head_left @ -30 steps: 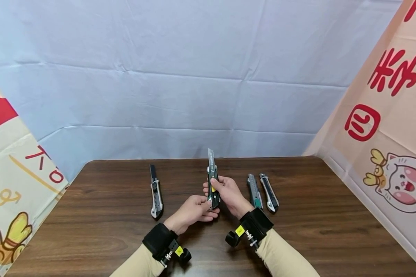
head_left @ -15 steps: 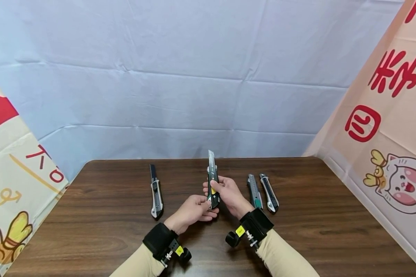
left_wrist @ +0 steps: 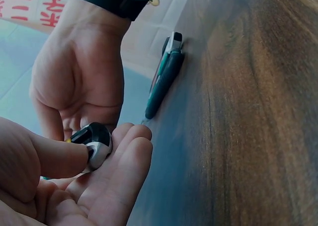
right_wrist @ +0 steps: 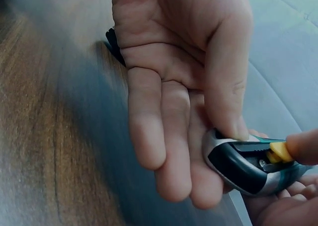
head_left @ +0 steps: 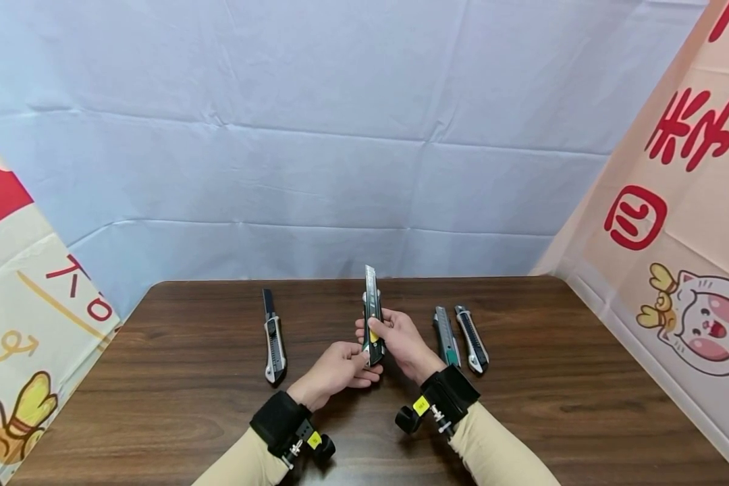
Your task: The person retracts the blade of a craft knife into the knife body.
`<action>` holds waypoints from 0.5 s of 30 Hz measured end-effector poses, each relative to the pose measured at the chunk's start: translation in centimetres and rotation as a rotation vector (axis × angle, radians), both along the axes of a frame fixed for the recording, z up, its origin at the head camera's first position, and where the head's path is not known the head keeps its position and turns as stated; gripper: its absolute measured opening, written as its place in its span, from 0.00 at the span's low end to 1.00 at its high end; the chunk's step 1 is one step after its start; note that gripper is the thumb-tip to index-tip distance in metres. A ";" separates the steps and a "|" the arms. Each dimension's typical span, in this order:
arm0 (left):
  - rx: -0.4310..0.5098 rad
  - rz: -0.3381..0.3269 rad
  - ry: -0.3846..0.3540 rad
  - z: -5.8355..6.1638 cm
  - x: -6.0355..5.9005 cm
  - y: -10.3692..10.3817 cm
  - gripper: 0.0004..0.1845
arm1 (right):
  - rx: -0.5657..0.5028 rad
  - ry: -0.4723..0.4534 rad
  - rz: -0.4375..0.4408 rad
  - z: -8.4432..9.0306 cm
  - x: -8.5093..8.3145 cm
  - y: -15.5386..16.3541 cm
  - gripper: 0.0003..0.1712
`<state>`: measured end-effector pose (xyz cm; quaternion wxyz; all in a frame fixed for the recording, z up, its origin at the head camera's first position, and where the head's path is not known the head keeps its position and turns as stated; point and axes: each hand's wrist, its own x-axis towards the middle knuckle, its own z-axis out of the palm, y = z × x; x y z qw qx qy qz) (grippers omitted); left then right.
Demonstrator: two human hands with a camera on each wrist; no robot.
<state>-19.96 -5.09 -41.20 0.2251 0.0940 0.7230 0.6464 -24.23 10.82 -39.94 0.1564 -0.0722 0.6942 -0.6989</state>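
utility knife [head_left: 373,322] held above table [head_left: 158,378] ctr, long axis 6–12 o'clock, blade to 12 | L hand [head_left: 339,370] pinches butt at 6 | R hand [head_left: 401,341] grips mid-body, thumb on yellow slider [right_wrist: 279,150]

Bright, even, soft light with faint shadows under the hands; the head view is sharp but bows at its edges, while both wrist views blur the counter [left_wrist: 258,112] up close

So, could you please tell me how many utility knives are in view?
4: one utility knife held in both hands, blade out; one lying left of them; two lying side by side to the right.
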 end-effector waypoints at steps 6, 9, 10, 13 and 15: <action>-0.002 0.003 0.003 -0.1 0.0 0.0 0.18 | -0.009 0.015 0.026 -0.1 0.0 0.2 0.24; -0.002 0.005 0.000 -0.1 0.1 0.1 0.19 | -0.007 0.027 0.041 -0.2 -0.1 0.3 0.24; -0.003 0.006 0.000 -0.1 0.0 0.1 0.19 | -0.006 0.030 0.044 -0.2 -0.1 0.3 0.24; -0.005 0.008 -0.001 -0.2 0.0 0.1 0.18 | -0.003 0.034 0.049 -0.2 -0.1 0.3 0.23; -0.007 0.009 -0.004 -0.2 -0.1 0.2 0.18 | -0.001 0.035 0.052 -0.2 -0.1 0.4 0.24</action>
